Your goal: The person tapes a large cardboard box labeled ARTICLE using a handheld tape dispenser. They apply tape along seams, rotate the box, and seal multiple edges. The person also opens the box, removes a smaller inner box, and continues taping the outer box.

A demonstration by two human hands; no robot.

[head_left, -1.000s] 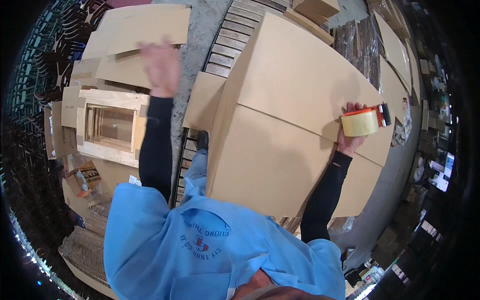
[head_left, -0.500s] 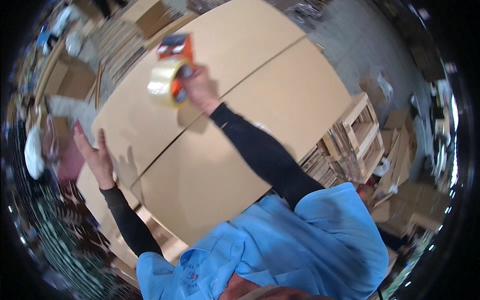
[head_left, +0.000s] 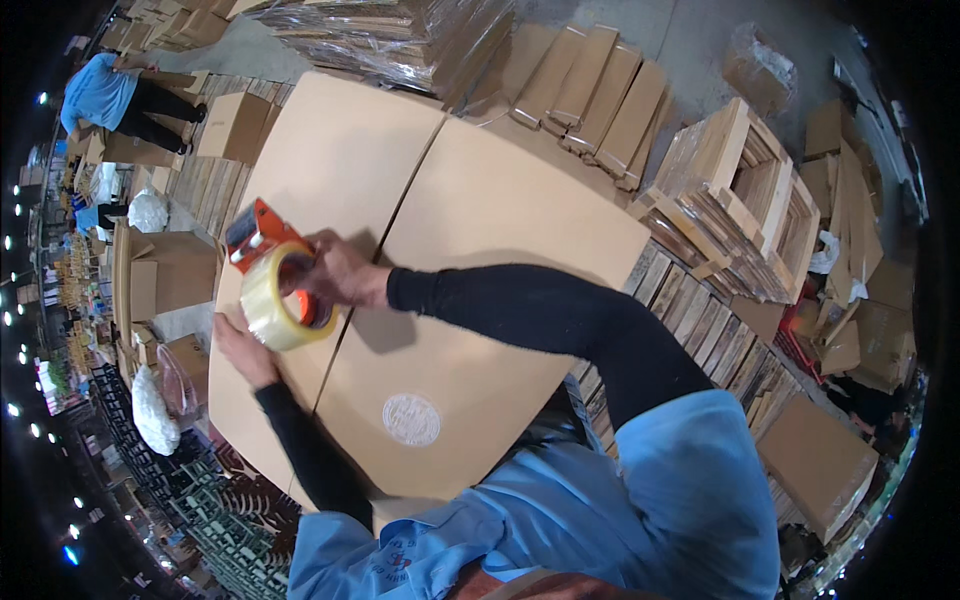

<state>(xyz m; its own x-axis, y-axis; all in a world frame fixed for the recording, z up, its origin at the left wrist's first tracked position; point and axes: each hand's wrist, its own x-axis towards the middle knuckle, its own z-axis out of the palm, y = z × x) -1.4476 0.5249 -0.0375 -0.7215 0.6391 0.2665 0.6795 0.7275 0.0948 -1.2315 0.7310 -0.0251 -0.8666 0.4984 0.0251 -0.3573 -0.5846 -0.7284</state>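
Note:
A large brown carton [head_left: 505,230] lies in front of me, its two top flaps meeting along a dark straight seam. My right hand [head_left: 345,272] is closed round the grip of an orange tape dispenser [head_left: 262,232]. The dispenser carries a wide roll of clear yellowish tape [head_left: 262,310] and is held over the flap left of the seam. Just below the roll, my left hand [head_left: 245,355] rests at the carton's left edge with fingers stretched out; the roll hides part of it. A round whitish printed mark [head_left: 411,419] shows on the near flap.
Wooden frames [head_left: 750,200] are stacked at the right, above a slatted pallet [head_left: 690,310]. Flat cardboard pieces [head_left: 590,95] and a film-wrapped cardboard stack [head_left: 400,45] stand beyond the carton. At far left another person [head_left: 110,95] in blue bends near boxes.
My view has turned and shifted. The tape dispenser in my right hand has come close to my left hand, which has moved from beside the seam's end onto the carton's left edge.

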